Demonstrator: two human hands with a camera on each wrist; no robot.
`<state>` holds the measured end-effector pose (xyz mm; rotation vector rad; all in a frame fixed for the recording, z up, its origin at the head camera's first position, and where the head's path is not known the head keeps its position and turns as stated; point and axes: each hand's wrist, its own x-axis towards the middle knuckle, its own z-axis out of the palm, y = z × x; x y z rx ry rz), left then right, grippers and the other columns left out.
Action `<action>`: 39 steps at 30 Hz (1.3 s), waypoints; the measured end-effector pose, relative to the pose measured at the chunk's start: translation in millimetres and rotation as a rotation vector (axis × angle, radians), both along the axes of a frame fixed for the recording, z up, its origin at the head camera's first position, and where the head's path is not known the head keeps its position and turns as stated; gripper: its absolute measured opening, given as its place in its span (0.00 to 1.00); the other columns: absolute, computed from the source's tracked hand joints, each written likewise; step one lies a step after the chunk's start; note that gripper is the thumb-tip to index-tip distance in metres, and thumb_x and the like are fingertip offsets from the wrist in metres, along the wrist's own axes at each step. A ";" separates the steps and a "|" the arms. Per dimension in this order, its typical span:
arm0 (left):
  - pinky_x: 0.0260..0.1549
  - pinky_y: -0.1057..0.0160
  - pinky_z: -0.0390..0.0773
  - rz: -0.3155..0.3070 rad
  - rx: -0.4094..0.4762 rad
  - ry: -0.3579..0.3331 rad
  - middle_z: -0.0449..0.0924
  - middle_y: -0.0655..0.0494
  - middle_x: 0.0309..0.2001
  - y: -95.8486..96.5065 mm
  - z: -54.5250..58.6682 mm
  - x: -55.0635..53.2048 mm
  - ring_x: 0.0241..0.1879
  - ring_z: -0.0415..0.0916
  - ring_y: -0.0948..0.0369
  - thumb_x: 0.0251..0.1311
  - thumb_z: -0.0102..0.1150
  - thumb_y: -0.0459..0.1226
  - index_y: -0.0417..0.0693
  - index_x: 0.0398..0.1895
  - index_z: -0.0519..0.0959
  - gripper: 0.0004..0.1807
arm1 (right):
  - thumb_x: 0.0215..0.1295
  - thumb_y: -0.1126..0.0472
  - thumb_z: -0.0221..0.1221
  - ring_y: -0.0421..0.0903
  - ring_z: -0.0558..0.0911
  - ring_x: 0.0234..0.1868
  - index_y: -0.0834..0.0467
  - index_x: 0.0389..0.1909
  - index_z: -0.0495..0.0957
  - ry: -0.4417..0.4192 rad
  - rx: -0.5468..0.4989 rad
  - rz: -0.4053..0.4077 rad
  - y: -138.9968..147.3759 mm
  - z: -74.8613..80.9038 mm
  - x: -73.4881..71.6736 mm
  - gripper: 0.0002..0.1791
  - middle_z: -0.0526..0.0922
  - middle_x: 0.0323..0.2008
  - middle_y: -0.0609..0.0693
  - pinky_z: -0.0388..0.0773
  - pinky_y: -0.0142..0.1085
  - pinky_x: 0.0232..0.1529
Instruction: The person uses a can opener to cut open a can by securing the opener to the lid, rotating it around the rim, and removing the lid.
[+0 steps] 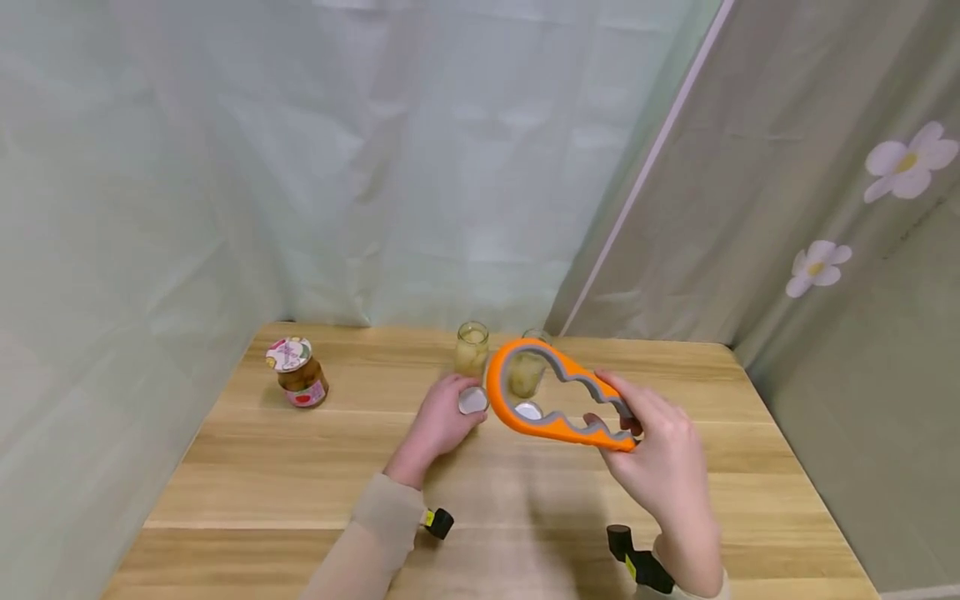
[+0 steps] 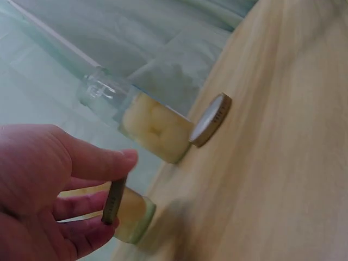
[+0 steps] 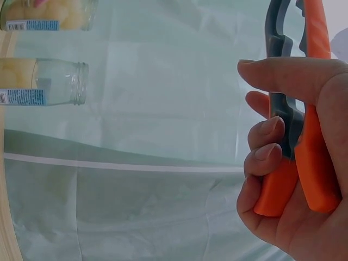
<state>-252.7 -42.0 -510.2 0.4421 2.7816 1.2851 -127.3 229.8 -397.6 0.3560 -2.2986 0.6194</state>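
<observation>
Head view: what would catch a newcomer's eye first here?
The orange jar opener stands out most, held above the middle of the wooden table by the right hand. Beside it the left hand pinches a small lid in front of two open glass jars of pale fruit. A closed jar with a patterned lid stands apart near the table's far left.

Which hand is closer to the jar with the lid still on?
Left. The left hand sits just right of the closed jar; the right hand, holding the orange opener, is much farther right.
</observation>
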 end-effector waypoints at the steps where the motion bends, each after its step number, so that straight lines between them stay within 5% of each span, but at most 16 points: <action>1: 0.66 0.41 0.74 0.001 -0.005 -0.003 0.78 0.42 0.65 0.3 -1.7 0.2 0.65 0.74 0.42 0.62 0.78 0.36 0.41 0.67 0.81 0.30 | 0.54 0.59 0.78 0.40 0.72 0.26 0.49 0.60 0.87 -0.001 0.000 -0.001 -0.1 -0.6 0.4 0.30 0.76 0.26 0.41 0.68 0.42 0.32; 12: 0.66 0.42 0.74 -0.020 -0.092 0.022 0.80 0.42 0.63 -1.4 -16.1 -3.3 0.64 0.74 0.43 0.61 0.78 0.35 0.40 0.61 0.84 0.25 | 0.54 0.59 0.78 0.39 0.71 0.26 0.49 0.60 0.87 -0.008 0.004 0.012 -0.8 -1.0 -0.9 0.29 0.76 0.26 0.40 0.68 0.41 0.31; 23: 0.69 0.42 0.71 -0.063 -0.087 0.034 0.80 0.43 0.63 0.1 -20.6 -5.4 0.66 0.73 0.42 0.58 0.78 0.30 0.42 0.61 0.84 0.26 | 0.54 0.59 0.79 0.38 0.72 0.26 0.48 0.61 0.87 -0.020 0.019 0.021 0.1 1.8 -0.5 0.31 0.78 0.27 0.40 0.68 0.40 0.33; 39: 0.62 0.42 0.75 -0.030 -0.060 0.054 0.79 0.42 0.60 -2.8 -25.4 -4.0 0.59 0.74 0.42 0.50 0.81 0.26 0.42 0.58 0.85 0.28 | 0.53 0.60 0.79 0.39 0.72 0.26 0.48 0.62 0.87 -0.025 0.011 0.016 -1.1 0.7 1.1 0.31 0.77 0.26 0.40 0.69 0.41 0.33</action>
